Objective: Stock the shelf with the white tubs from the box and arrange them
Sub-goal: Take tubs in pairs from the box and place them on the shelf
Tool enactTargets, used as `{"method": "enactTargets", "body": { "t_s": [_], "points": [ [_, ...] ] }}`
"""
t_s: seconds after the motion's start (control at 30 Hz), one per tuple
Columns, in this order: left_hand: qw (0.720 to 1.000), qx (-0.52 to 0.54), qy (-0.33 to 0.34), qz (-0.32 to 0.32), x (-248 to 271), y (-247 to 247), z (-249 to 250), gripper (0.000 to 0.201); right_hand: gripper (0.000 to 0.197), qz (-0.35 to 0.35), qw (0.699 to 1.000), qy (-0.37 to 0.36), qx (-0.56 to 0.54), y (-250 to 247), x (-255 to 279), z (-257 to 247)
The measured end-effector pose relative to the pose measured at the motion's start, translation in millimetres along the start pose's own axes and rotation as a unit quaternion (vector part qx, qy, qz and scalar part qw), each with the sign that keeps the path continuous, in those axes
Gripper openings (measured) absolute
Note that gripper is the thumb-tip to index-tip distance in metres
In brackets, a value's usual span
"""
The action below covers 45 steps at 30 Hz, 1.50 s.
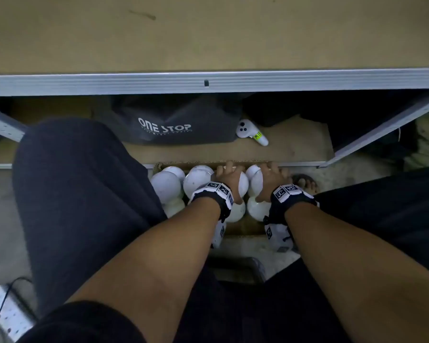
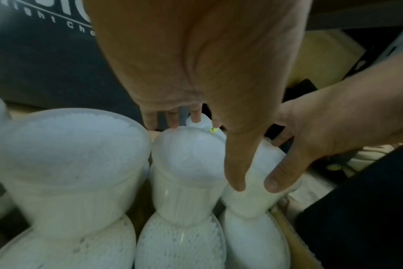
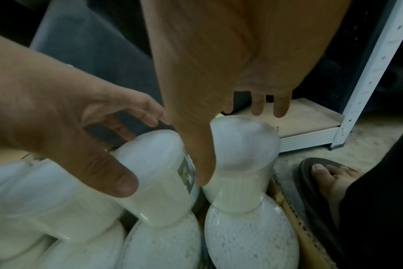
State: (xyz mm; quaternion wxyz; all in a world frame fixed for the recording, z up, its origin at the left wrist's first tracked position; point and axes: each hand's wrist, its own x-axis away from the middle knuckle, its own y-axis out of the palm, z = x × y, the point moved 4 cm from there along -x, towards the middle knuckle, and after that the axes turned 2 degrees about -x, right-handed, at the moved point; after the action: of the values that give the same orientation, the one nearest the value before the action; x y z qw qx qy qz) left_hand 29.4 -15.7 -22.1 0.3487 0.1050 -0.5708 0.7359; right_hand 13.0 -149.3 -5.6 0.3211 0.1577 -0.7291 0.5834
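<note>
Several white tubs (image 1: 166, 185) filled with white beads stand stacked in a cardboard box (image 1: 243, 229) on the floor, in front of the shelf's bottom level. My left hand (image 1: 229, 178) grips the top of one upper tub (image 2: 189, 160), with the fingers curled behind it and the thumb down its side. Beside it, my right hand (image 1: 270, 179) grips the neighbouring upper tub (image 3: 242, 154) at the box's right end in the same way. Both tubs sit on the tubs beneath them. The brown shelf board (image 1: 208, 33) above is bare.
On the bottom shelf behind the box lie a dark "ONE STOP" bag (image 1: 166, 125) and a white controller (image 1: 250, 132). A grey metal rail (image 1: 208, 82) edges the upper shelf. My sandalled foot (image 3: 329, 174) is right of the box; an upright (image 3: 368, 76) stands beyond it.
</note>
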Motion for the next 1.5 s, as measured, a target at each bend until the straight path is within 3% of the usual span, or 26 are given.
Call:
{"method": "enactTargets", "body": {
  "t_s": [0.13, 0.47, 0.7, 0.77, 0.87, 1.07, 1.27, 1.5],
  "points": [
    [0.998, -0.05, -0.003, -0.023, -5.9, 7.4, -2.3, 0.104, 0.105, -0.04, 0.999, 0.007, 0.029, 7.4, -5.7, -1.5],
    [1.0, -0.002, -0.012, -0.008, 1.6, 7.8, -0.7, 0.094, 0.075, -0.005, 1.0, 0.014, 0.006, -1.4, 3.6, -6.3],
    [0.998, 0.045, -0.027, 0.018, 30.6, -38.7, 6.1, 0.088, 0.057, 0.039, 0.999, -0.004, -0.005, -36.4, 35.2, -23.7],
    [0.998, 0.056, -0.022, 0.023, 39.3, -58.2, 6.7, 0.084, 0.068, 0.06, 0.998, -0.012, 0.011, -50.0, 46.6, -29.5],
    [0.997, 0.053, -0.009, 0.052, 57.4, -93.0, 9.3, 0.085, 0.086, 0.089, 0.996, -0.026, 0.012, -74.8, 67.4, -37.1],
    [0.99, 0.051, 0.024, 0.127, 106.7, -158.6, 17.7, 0.089, 0.09, 0.154, 0.985, -0.064, -0.047, -126.6, 116.2, -48.7],
    [0.973, 0.082, 0.078, 0.202, 155.2, -212.3, 26.0, 0.087, 0.085, 0.24, 0.96, -0.115, -0.085, -173.0, 175.5, -50.3],
    [0.939, 0.122, 0.136, 0.29, 192.6, -264.3, 40.4, 0.065, 0.067, 0.323, 0.923, -0.171, -0.123, -225.0, 222.4, -53.1]
  ]
}}
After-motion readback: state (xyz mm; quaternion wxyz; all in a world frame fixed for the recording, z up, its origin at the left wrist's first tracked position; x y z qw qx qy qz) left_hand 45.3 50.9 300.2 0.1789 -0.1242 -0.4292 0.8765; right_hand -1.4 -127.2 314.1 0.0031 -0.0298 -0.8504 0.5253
